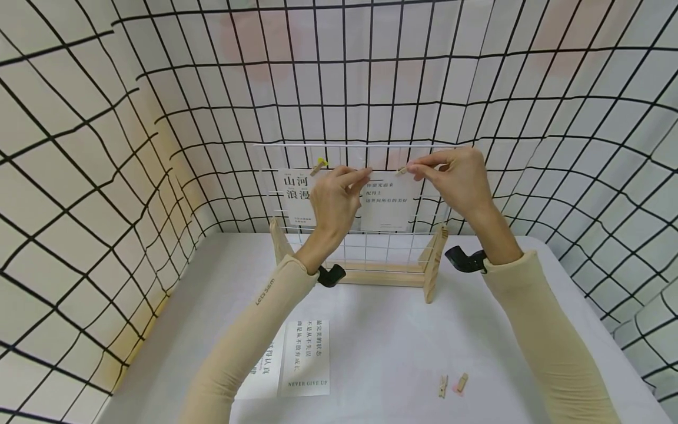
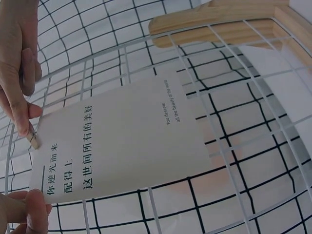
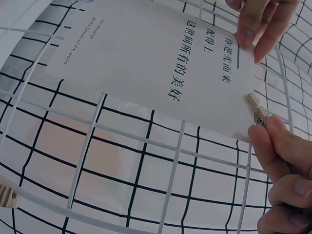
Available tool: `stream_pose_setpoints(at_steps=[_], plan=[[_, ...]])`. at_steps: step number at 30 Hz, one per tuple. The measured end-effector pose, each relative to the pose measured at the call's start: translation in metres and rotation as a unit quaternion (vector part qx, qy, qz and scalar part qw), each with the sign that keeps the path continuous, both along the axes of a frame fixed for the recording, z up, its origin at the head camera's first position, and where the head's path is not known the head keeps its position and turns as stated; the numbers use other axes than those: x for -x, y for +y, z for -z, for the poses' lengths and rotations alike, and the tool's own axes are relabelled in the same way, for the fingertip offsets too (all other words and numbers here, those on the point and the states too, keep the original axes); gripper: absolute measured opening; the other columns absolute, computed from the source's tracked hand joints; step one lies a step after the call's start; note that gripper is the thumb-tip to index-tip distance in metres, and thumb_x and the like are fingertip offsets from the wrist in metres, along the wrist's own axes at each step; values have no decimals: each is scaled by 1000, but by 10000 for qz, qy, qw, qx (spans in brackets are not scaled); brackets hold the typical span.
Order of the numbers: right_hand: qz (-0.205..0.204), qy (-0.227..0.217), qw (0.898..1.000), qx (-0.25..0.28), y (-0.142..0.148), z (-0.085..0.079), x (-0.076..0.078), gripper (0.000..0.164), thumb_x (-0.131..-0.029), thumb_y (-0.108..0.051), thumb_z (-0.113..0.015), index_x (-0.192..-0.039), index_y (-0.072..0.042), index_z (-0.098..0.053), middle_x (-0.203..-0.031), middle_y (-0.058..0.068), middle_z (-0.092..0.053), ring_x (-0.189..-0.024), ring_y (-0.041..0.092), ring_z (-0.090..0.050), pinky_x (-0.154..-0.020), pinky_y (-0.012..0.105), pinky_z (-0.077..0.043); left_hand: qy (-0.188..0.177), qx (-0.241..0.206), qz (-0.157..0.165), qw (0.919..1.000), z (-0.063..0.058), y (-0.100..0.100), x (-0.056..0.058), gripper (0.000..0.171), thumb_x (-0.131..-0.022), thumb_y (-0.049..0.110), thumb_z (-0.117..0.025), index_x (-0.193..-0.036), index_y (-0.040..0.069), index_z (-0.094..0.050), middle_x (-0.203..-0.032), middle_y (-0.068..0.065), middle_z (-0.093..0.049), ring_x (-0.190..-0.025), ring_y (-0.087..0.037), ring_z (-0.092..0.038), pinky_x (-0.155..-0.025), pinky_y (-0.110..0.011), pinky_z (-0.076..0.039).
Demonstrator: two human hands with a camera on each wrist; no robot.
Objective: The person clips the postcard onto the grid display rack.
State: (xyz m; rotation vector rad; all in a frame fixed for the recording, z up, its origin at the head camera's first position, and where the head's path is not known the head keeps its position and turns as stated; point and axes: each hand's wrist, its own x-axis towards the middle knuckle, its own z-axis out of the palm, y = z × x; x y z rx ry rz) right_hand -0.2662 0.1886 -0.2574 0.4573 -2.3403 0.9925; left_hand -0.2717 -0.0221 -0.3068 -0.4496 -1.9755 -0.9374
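A white card (image 1: 386, 212) printed with Chinese text hangs against a white wire grid rack on a wooden stand (image 1: 381, 278). My left hand (image 1: 336, 197) pinches the card's upper left corner between thumb and fingers. At its top edge, my right hand (image 1: 461, 176) pinches the end of a small wooden clothespin (image 3: 257, 108), whose tip lies over the card's edge in the right wrist view. To the left, a second printed card (image 1: 296, 200) is on the rack beneath a clothespin with a yellow decoration (image 1: 319, 166), partly hidden by my left hand.
Two more printed cards, one nearer the middle (image 1: 308, 359) and one partly under my left sleeve (image 1: 267, 368), lie on the white table. Two wooden clothespins (image 1: 442, 386) lie at the front right, one with a pink decoration (image 1: 461, 384). Black-gridded white cloth (image 1: 397, 76) surrounds the table.
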Motion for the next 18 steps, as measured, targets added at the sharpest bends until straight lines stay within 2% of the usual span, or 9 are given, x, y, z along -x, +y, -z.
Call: stream_pose_setpoints(at_steps=[5,9,14,18], plan=[[-48,-79,9999,40,-1,1,1,17,-94,-23,-78,-97,-8,-84,-87,15,-80,-63,9,-53,-52,15,-35,93,-6,-71,9999,1,2,1,12,-90,19,-80,-98,12,-84,-86,-6,-79,-58,-19,-58,-51,-16,-26],[-13,-2,9995,-300,0,-1,0,17,-94,-23,-78,-97,-7,-83,-84,14,-80,-65,13,-56,-54,15,-37,134,-23,-100,9999,2,3,1,11,-90,18,-80,-98,12,-84,-86,-5,-79,-58,-18,-59,-50,-17,-27],[85,171,9950,-980,0,-9,-1,19,-95,-23,-77,-97,-6,-83,-80,13,-79,-60,19,-48,-50,21,-27,155,-33,-130,9998,1,3,1,10,-89,17,-81,-98,12,-84,-86,-4,-80,-58,-18,-61,-49,-17,-27],[140,134,9932,-1145,-2,-12,-3,20,-95,-25,-76,-99,-7,-83,-81,12,-80,-59,18,-46,-49,22,-24,162,-41,-128,9998,0,3,0,10,-89,18,-80,-97,12,-84,-86,-4,-80,-57,-18,-61,-49,-17,-26]])
